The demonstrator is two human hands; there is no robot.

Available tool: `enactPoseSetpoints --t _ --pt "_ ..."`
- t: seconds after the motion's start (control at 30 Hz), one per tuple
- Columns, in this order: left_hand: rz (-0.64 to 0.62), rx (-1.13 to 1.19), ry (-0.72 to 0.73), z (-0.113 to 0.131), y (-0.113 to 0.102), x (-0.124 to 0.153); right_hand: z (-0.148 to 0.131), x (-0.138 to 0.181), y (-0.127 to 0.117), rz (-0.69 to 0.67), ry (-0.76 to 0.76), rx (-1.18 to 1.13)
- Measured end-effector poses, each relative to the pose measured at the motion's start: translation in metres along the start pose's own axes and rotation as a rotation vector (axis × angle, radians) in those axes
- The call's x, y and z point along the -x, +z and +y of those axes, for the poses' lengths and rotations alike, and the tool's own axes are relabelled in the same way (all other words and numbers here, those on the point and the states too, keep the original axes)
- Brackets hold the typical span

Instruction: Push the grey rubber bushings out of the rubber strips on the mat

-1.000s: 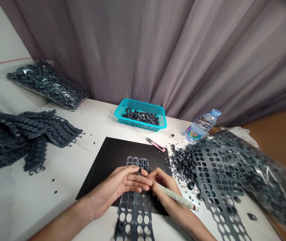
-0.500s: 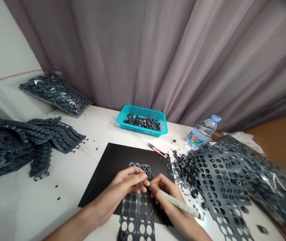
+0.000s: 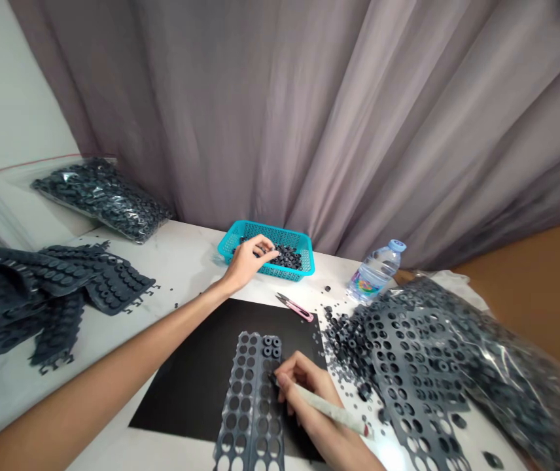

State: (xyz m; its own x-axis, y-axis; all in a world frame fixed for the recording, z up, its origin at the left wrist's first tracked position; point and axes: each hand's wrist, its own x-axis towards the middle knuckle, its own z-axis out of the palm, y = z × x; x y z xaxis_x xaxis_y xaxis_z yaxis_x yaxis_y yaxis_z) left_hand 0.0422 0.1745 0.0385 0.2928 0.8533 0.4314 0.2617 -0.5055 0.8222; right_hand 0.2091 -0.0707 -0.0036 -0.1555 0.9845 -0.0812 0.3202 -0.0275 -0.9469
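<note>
My left hand (image 3: 249,258) is stretched out over the near edge of the turquoise basket (image 3: 304,264) of small black rubber rings, fingers curled; whether it holds a ring I cannot tell. My right hand (image 3: 304,384) grips a white pen-like tool (image 3: 333,411), its tip pressed on a dark perforated rubber strip (image 3: 252,399). The strip lies on a black mat (image 3: 196,376), and a few rings remain at its far end (image 3: 271,345).
Pink snips (image 3: 296,307) lie past the mat. A water bottle (image 3: 375,271) stands at right, by loose rings (image 3: 346,333), punched strips (image 3: 410,373) and a plastic bag (image 3: 506,373). More strips (image 3: 39,288) and a bag of rings (image 3: 103,196) are at left.
My left hand left the strip and reached forward to the turquoise basket. The right hand stayed on the strip with the tool. The view shifted slightly.
</note>
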Motion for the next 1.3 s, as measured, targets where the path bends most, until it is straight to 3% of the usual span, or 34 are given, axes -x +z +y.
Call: enactPoseSetpoints --t 0.13,0.3,0.47,0.77,1.07,1.2,1.3 --pt "0.027 -0.144 0.03 -0.026 -0.002 -0.025 0.002 0.001 0.0 0.001 -0.025 -0.01" --pt "0.017 -0.281 0.04 -0.052 -0.008 -0.024 0.001 0.001 0.0 0.003 -0.022 -0.019" --pt "-0.008 -0.36 0.116 -0.059 -0.009 -0.022 -0.002 -0.001 0.0 -0.003 -0.026 -0.021" --pt "0.089 -0.413 0.168 -0.055 -0.017 -0.015 -0.002 0.0 0.0 0.011 -0.031 -0.014" --pt "0.085 -0.366 0.17 -0.05 -0.022 -0.011 -0.002 0.002 -0.001 -0.007 -0.024 -0.011" --pt "0.116 -0.343 0.181 -0.03 -0.024 -0.005 0.0 0.0 0.0 -0.013 -0.05 -0.051" --pt "0.085 -0.307 0.2 -0.005 -0.015 0.019 0.006 -0.004 0.002 0.046 -0.048 -0.106"
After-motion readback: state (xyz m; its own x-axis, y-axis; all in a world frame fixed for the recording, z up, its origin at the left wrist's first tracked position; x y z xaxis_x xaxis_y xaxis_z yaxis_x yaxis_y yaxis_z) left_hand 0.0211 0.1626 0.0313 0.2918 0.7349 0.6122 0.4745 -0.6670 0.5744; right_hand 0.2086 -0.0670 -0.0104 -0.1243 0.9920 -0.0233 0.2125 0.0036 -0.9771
